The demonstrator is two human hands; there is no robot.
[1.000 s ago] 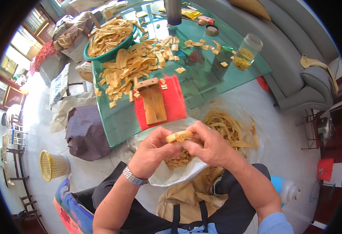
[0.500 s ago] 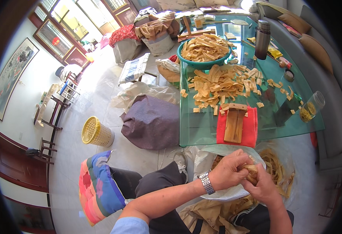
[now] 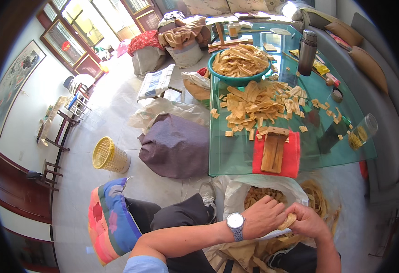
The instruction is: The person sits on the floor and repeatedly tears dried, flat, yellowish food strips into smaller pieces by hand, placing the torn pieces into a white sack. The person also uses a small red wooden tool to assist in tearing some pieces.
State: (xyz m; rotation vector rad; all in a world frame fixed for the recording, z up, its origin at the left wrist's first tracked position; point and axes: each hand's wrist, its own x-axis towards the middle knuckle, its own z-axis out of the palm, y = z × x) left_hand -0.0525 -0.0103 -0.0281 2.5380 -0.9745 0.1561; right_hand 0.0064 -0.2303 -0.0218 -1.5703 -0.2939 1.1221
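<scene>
My left hand [image 3: 264, 219], with a silver watch on its wrist, and my right hand [image 3: 311, 221] meet over the front rim of a white bag [image 3: 234, 196]. Between them is a folded, tan dried strip [image 3: 289, 221]. The right fingers are closed around it; the left fingers curl down against its other side, their tips partly hidden. Small tan pieces [image 3: 259, 197] lie inside the bag. Longer tan strips [image 3: 316, 194] fill a clear bag to its right. Just beyond, a wooden block tool [image 3: 274, 152] with a raised crosspiece rests on a red cloth [image 3: 291, 158].
The glass table [image 3: 231, 157] carries a heap of tan strips [image 3: 249, 107], a teal basin [image 3: 240, 81] full of them, a flask [image 3: 307, 53] and a jar [image 3: 363, 132]. A purple sack [image 3: 174, 145] and yellow wastebasket [image 3: 111, 155] stand left. A grey sofa [image 3: 376, 98] flanks the table.
Both hands have come lower and slightly apart, turning so the watch face shows. The bag's mouth and its small pieces show more now. The view has shifted slightly.
</scene>
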